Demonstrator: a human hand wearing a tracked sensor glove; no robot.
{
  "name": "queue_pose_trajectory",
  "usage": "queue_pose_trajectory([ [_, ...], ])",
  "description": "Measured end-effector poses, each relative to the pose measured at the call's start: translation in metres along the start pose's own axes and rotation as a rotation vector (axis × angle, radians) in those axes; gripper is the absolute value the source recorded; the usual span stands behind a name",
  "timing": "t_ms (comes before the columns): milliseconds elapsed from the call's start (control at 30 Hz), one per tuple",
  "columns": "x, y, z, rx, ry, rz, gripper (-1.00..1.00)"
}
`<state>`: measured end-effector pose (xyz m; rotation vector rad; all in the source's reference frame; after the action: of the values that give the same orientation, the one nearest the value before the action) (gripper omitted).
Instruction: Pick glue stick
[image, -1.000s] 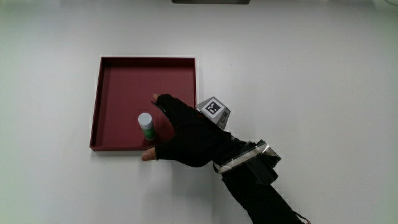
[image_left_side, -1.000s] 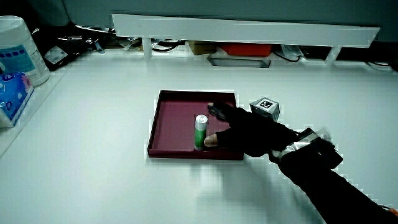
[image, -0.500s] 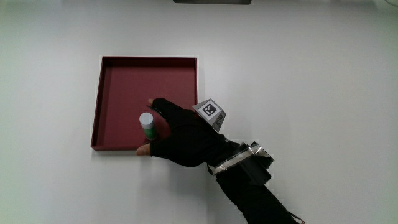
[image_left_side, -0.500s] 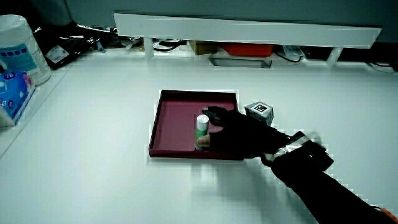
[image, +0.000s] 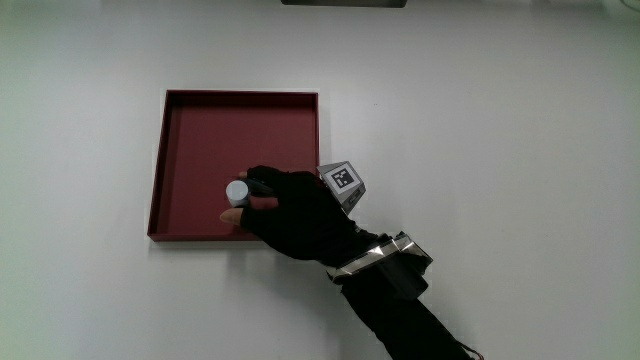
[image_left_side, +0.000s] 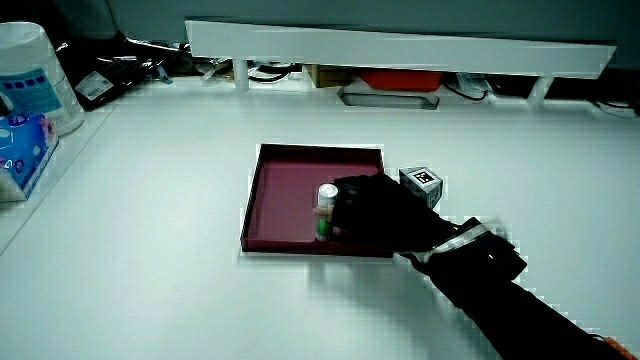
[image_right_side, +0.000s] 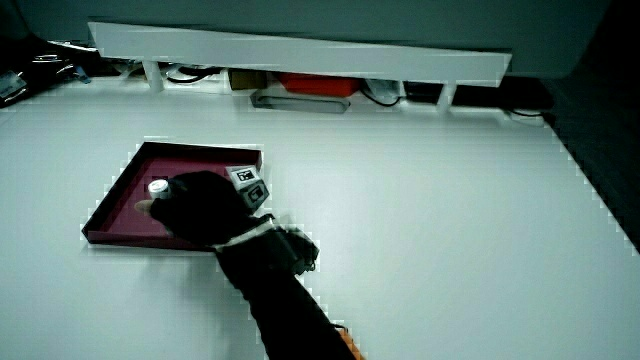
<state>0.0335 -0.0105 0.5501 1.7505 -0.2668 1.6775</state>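
Note:
A glue stick (image: 237, 193) with a white cap and green body stands upright in the dark red tray (image: 205, 125), near the tray's edge closest to the person. The hand (image: 290, 210) in its black glove reaches over that edge, fingers and thumb curled around the stick. In both side views the glue stick (image_left_side: 325, 208) (image_right_side: 157, 189) pokes out of the hand's (image_left_side: 375, 212) (image_right_side: 195, 210) grip, its base still in the tray (image_left_side: 290, 185) (image_right_side: 125, 190). The patterned cube (image: 342, 182) rides on the back of the hand.
A round tub (image_left_side: 28, 85) and a soft blue pack (image_left_side: 18, 150) stand at the table's edge in a side view. A low white partition (image_left_side: 400, 50) with cables and a red box under it closes off the table.
The hand has slid farther over the tray and its fingers have closed around the glue stick, which stood free between thumb and fingers before. The stick has stayed in its place.

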Motion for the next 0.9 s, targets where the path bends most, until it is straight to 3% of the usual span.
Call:
queue_pose_trajectory([
  [533,-0.004,-0.005,-0.003,0.064,-0.051,0.042,1.0],
  [700,-0.004,-0.006,0.001,0.07,-0.033,0.069,1.0],
  [900,-0.023,-0.014,0.009,0.066,-0.01,0.117,1.0],
])
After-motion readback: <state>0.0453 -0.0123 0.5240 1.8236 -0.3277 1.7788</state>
